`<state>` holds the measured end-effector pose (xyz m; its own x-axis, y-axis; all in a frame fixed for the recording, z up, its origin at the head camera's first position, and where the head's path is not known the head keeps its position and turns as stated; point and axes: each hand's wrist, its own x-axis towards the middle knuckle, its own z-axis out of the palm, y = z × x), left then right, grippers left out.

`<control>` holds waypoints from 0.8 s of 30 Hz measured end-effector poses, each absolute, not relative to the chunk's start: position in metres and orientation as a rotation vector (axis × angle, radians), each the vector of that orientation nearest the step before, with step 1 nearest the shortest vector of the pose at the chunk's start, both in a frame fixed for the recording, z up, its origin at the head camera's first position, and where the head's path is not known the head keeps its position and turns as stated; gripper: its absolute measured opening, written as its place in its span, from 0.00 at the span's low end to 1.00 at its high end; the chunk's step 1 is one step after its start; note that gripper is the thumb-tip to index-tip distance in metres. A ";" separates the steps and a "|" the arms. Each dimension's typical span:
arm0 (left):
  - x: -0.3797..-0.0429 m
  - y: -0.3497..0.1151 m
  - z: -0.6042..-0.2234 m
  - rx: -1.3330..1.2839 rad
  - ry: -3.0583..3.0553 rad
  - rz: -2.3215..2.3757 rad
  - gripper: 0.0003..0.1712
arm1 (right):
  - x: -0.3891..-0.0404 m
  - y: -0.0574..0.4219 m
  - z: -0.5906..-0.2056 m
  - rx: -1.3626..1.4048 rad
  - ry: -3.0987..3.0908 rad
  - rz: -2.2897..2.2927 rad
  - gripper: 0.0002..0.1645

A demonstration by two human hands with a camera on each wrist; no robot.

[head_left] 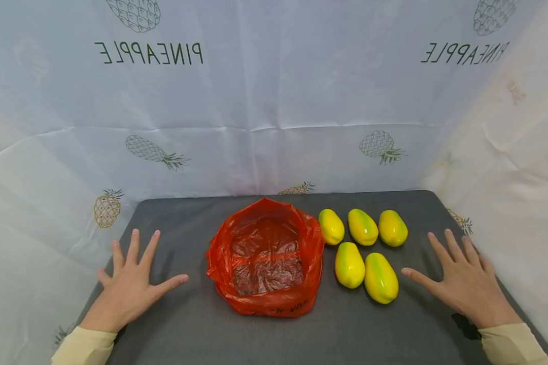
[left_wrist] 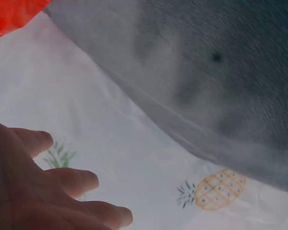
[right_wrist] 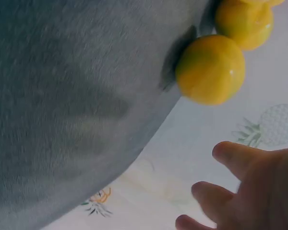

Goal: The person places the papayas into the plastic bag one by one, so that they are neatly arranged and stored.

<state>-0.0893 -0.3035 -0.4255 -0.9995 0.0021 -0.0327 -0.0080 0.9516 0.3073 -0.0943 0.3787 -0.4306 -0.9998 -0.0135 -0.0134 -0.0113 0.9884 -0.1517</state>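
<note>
A red plastic bag (head_left: 267,299) sits on the grey table with its mouth spread wide, showing its inside. Right of it lie several yellow-green fruits like mangoes or small papayas, among them a front one (head_left: 381,279) and a far right one (head_left: 392,228). My left hand (head_left: 130,286), fingers spread, is left of the bag and holds nothing. On the other side my right hand (head_left: 463,281) is spread too, its thumb pointing toward the front fruit. In the right wrist view a yellow fruit (right_wrist: 211,69) shows beyond the fingers; a corner of the bag (left_wrist: 12,17) shows in the left wrist view.
The grey table (head_left: 173,329) has rounded back corners. Behind it hangs a white curtain (head_left: 265,91) printed with pineapples and mirrored lettering, which also runs along both sides. The fruits stand close together, the back left one right beside the bag.
</note>
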 end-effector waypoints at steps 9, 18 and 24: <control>-0.094 -0.282 -0.418 0.017 2.963 0.723 0.70 | -0.089 0.355 -0.419 -0.059 3.078 -0.276 0.67; -0.112 -0.243 -0.408 0.085 2.849 0.985 0.60 | -0.079 0.315 -0.412 -0.100 3.018 -0.374 0.65; -0.126 -0.223 -0.409 0.057 2.714 1.144 0.55 | -0.074 0.288 -0.415 -0.159 2.986 -0.523 0.63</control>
<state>-0.1262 -0.2231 -0.4094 -0.9802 0.1106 -0.1644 -0.0405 0.7007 0.7123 -0.0738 0.2882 -0.4151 -0.9889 -0.1211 -0.0863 -0.0846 0.9353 -0.3435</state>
